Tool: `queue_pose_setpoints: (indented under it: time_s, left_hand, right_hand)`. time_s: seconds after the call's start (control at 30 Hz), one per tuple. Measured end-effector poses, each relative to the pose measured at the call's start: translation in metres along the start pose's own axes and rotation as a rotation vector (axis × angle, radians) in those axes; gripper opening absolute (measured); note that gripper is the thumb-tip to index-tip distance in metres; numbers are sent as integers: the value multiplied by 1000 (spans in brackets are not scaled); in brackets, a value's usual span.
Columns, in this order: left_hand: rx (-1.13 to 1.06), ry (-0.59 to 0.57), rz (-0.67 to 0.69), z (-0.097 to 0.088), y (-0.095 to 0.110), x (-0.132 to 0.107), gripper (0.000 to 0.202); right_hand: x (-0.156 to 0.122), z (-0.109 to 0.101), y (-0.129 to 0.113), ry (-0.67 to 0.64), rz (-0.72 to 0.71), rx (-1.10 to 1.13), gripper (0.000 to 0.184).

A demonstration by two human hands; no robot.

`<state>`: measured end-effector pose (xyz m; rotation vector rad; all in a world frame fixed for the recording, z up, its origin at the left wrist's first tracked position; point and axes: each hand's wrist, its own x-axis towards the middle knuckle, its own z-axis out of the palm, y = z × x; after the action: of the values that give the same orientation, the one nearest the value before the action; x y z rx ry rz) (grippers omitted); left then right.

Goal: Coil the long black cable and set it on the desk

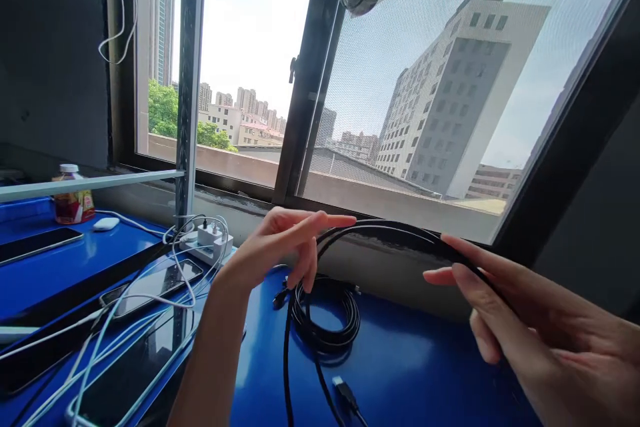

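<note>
A length of black cable arcs through the air between my two hands, in front of the window. My left hand grips its left end of the arc, index finger stretched out along it and the other fingers bent down. At the right, my right hand has the cable between thumb and fingers, where it runs back along the palm. Below my left hand, strands hang down to the table beside a coil of black cable. A USB plug lies in front of the coil.
On the blue table, several phones lie at the left under tangled white cables. Behind them are a power strip with chargers, a white earbud case and a drink bottle. A metal post stands before the window.
</note>
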<state>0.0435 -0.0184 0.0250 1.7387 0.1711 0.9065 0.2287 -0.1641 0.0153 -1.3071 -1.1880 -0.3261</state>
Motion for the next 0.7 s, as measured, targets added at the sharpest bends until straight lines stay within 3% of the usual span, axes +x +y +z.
queue_pose_setpoints:
  time_s: [0.1,0.13,0.3,0.47,0.57,0.7]
  left_hand:
    - [53,282,223,-6,1,-2,49]
    - [92,324,261,-5,1,-2,45]
    - [141,135,187,16,-14,11,46]
    - [208,345,122,37,-36,34,47]
    - [268,286,58,33,-38,38,30]
    - [96,156,-4,13,-28,28,43]
  right_hand:
    - [1,-4,5,65,13,18,35]
    - [1,-4,4,82,33,26,36]
    - [3,2,-9,291,127,80,41]
    - [4,4,-13,319,141,156,43]
    - [4,4,-13,346,70,182,39]
    - [6,11,-18,456,44,267,29]
